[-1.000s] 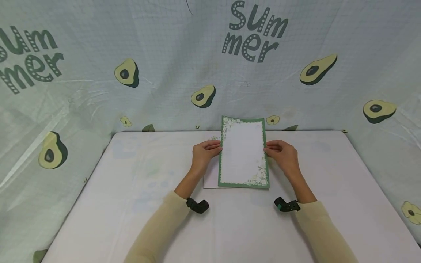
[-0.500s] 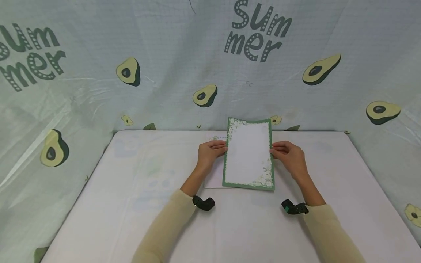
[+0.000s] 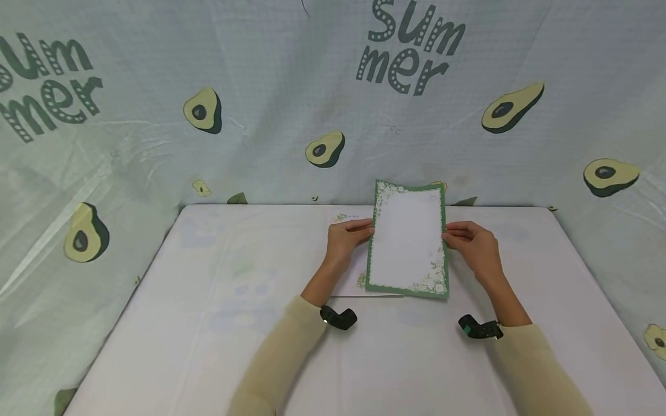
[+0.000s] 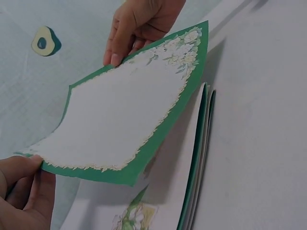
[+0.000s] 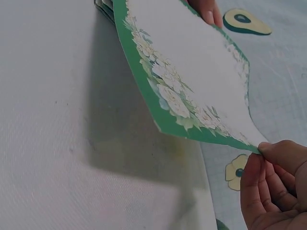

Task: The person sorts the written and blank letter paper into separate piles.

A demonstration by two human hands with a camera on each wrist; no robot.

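Between both hands a white sheet of paper (image 3: pixel 407 240) with a green, flower-trimmed border is held up, slightly bowed. My left hand (image 3: pixel 347 242) pinches its left edge between thumb and fingers. On the opposite edge, my right hand (image 3: pixel 476 249) pinches it the same way, as the right wrist view shows with the thumb on top. Beneath the sheet lies a stack of folded papers (image 4: pixel 199 158) with green and pale edges; its top is whitish with a printed flower. In the head view the sheet covers most of that stack (image 3: pixel 347 283).
A white-covered table (image 3: pixel 234 346) spreads around the papers. Behind it hangs a pale cloth (image 3: pixel 260 86) printed with avocados and lettering, meeting the table's back edge. Black wrist cameras sit at both cuffs.
Both hands have carried the green-bordered sheet to the right, uncovering more of the stack's left part. The grip on both edges stays the same.
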